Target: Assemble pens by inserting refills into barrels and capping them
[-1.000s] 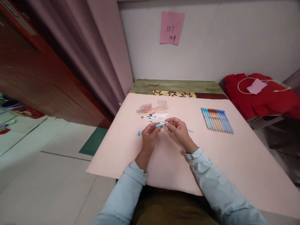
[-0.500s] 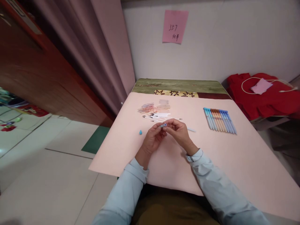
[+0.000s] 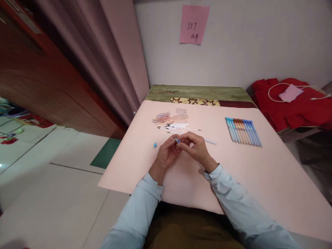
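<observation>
My left hand (image 3: 166, 154) and my right hand (image 3: 195, 148) meet over the pink sheet (image 3: 233, 173), both pinched on a small light-blue pen part (image 3: 177, 140) whose end shows between the fingertips. Most of the part is hidden by the fingers. Just behind the hands lies a heap of thin white refills (image 3: 174, 128) and clear pen pieces (image 3: 168, 117). A small blue cap (image 3: 155, 145) lies left of my left hand. A pale pen barrel (image 3: 210, 141) sticks out to the right of my right hand.
A row of several finished blue and orange pens (image 3: 242, 131) lies at the right of the sheet. A green table edge (image 3: 197, 92) runs along the wall. Red cloth (image 3: 293, 107) with a white cable sits at the far right. A curtain (image 3: 111, 62) hangs at the left.
The blue pen part, which lay level between my fingers, now points toward the camera with only its end showing. My hands have drawn closer together.
</observation>
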Demonstrator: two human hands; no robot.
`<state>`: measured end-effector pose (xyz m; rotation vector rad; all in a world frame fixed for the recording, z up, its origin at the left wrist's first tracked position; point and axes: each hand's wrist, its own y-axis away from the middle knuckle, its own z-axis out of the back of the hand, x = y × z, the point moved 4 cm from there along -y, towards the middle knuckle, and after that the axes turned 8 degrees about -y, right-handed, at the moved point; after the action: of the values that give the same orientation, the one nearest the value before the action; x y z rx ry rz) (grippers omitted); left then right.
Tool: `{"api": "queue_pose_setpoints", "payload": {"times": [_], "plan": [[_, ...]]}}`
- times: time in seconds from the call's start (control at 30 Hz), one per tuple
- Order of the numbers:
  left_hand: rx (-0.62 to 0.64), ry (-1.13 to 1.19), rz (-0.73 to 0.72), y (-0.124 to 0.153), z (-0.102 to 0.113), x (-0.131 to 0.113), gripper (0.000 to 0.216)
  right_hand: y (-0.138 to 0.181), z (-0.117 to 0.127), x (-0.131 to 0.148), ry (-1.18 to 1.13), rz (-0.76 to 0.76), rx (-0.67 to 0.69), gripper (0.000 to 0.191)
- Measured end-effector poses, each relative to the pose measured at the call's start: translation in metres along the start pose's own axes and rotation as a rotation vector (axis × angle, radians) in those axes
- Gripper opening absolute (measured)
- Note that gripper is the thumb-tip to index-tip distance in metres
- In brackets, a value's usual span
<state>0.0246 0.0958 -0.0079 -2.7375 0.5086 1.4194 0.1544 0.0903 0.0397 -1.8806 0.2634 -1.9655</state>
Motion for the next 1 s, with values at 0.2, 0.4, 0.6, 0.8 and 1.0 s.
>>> {"api": "queue_pose_setpoints", "payload": {"times": [0.2,0.4,0.6,0.8,1.0], "plan": [[-0.078,0.048,-0.058,-0.001,0.004,-0.001,0.023,-0.002,0.002,0.001,0.029,0.006,-0.076,0.017],[-0.131,0.125,-0.085,-0.003,0.001,-0.001,0.022,-0.001,-0.002,-0.001,0.047,-0.01,-0.074,0.017],[-0.123,0.169,-0.018,-0.003,0.0,0.001,0.019,-0.017,0.033,-0.001,0.003,-0.022,-0.196,0.025],[-0.155,0.184,0.003,-0.003,0.002,0.002,0.025,-0.091,0.117,-0.037,0.263,-0.126,-0.419,0.026],[-0.169,0.209,0.012,-0.006,0.002,0.003,0.028,-0.167,0.129,-0.092,0.839,-0.321,-0.275,0.022]]}}
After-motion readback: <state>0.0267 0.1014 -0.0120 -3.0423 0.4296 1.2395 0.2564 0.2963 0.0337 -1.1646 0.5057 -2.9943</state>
